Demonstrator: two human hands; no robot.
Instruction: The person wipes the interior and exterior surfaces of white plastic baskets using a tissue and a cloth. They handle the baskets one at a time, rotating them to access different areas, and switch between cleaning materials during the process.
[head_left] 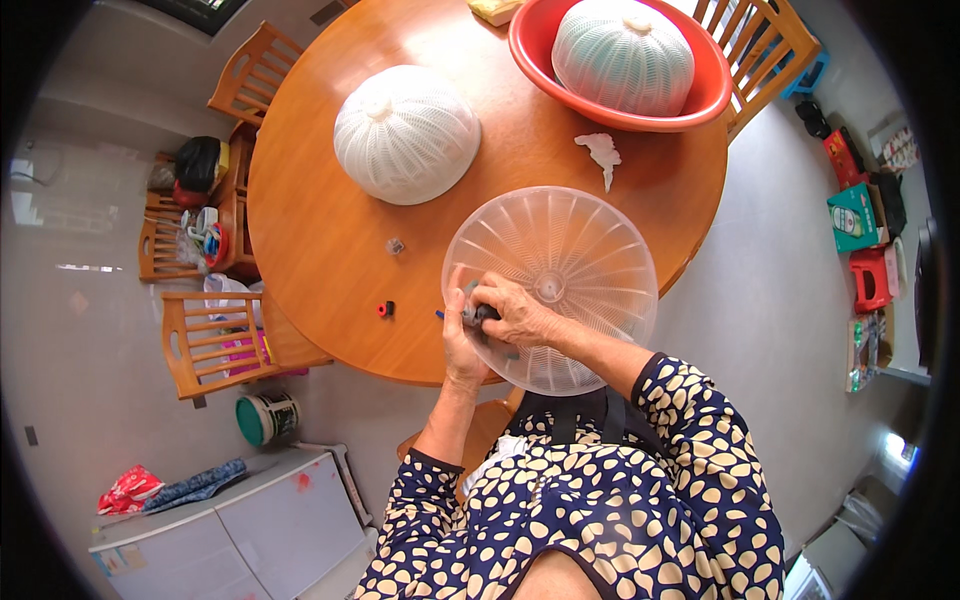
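Observation:
A translucent ribbed plastic mesh dome cover (590, 235), hollow side up, is tilted over the table's near edge, against my body. My left hand (461, 345) grips its left rim, thumb up. My right hand (515, 312) reaches inside by that same rim, fingers curled around a small dark object (486, 312) that I cannot make out. A blue tip (440, 314) shows just outside the rim by my left hand. On the table to the left lie a small black-and-red piece (385, 310) and a small clear crumpled piece (396, 246).
A white mesh dome cover (405, 135) sits upside down on the round wooden table (300, 200). Farther right, a red basin (535, 60) holds another pale cover (622, 60). White crumpled tissue (600, 155) lies nearby. Wooden chairs (215, 340) surround the table; a bucket (265, 420) stands lower left.

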